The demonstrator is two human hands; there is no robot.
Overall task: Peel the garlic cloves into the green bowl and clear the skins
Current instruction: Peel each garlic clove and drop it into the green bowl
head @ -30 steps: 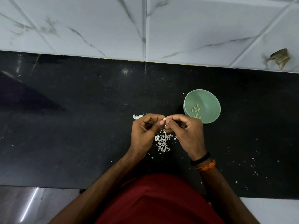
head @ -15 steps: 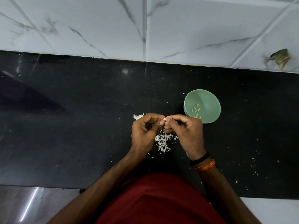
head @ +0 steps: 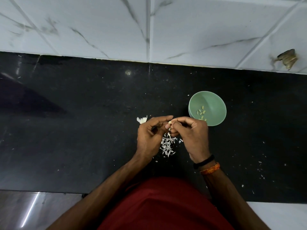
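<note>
Black stone table (head: 83, 130) carries a heap of papery skins (head: 167, 146), feather-light and likely to scatter. Above them the left hand (head: 149, 136) and right hand (head: 192, 136) both pinch one small garlic clove (head: 170, 126) at their fingertips; it looks firm, perhaps slippery, best nipped at its ends. Beside them the green bowl (head: 216, 103) holds peeled cloves.

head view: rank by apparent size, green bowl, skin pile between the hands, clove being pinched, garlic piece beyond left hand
1. green bowl
2. skin pile
3. garlic piece, partly hidden by the left hand, so unsure
4. clove, pinched by both hands, mostly covered
</note>
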